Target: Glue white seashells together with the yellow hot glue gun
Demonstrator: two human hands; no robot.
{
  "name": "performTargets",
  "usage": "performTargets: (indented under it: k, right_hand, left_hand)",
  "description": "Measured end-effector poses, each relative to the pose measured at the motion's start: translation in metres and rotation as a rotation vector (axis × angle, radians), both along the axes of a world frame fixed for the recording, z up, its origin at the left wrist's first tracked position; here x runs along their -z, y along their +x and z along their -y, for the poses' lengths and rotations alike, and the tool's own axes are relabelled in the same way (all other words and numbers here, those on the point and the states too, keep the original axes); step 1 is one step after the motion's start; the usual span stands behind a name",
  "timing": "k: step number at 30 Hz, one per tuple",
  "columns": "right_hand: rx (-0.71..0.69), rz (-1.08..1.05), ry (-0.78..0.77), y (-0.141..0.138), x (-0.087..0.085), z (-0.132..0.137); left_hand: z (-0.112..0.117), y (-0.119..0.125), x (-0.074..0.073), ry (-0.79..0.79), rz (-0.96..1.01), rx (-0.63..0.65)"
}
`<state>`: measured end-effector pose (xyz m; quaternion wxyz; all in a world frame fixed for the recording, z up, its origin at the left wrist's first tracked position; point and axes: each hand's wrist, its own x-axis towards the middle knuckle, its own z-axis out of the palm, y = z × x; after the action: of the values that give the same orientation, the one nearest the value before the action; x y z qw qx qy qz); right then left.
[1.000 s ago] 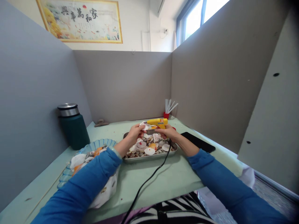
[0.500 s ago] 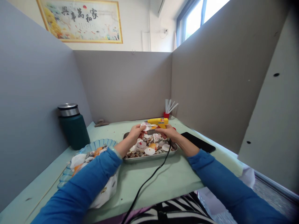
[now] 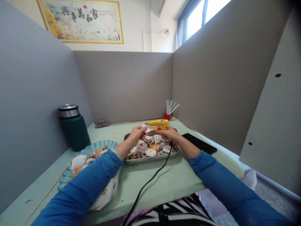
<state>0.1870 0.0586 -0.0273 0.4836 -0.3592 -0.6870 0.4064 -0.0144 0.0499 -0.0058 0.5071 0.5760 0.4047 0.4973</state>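
Note:
My left hand is closed on a white shell, pinched at its edge above the metal tray. In my right hand is a yellow glue gun, its nozzle pointing left, right at the shell; whether the tip touches it I cannot tell. A black cord runs from the gun down toward my lap. Below both hands the tray holds many mixed shells, white, orange and brown. An orange piece shows between the shell and my right fingers.
To the left stand a dark green flask and a blue scalloped dish of shells. A black flat device lies on the right. Behind it, a red cup holds white glue sticks. Grey partitions enclose the table.
The glue gun has shifted very slightly left, its nozzle closer over the shell. The shell has tilted a little. Both arms stay in the same place.

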Motion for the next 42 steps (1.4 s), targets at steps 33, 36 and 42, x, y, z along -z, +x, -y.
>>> performTargets:
  k: [33,36,42]
  right_hand:
    - [-0.008,-0.048,-0.043,-0.0011,-0.0041,0.0047]
    - [-0.020,-0.050,-0.052,-0.0009,-0.0041,0.0045]
    - [-0.023,-0.057,-0.057,-0.0008,-0.0053,0.0058]
  left_hand:
    - [-0.0019,-0.0032,-0.0007,0.000,0.152,-0.014]
    - [-0.0021,-0.0035,-0.0012,0.000,0.165,-0.034]
    - [-0.0019,-0.0035,-0.0008,-0.028,0.150,0.044]
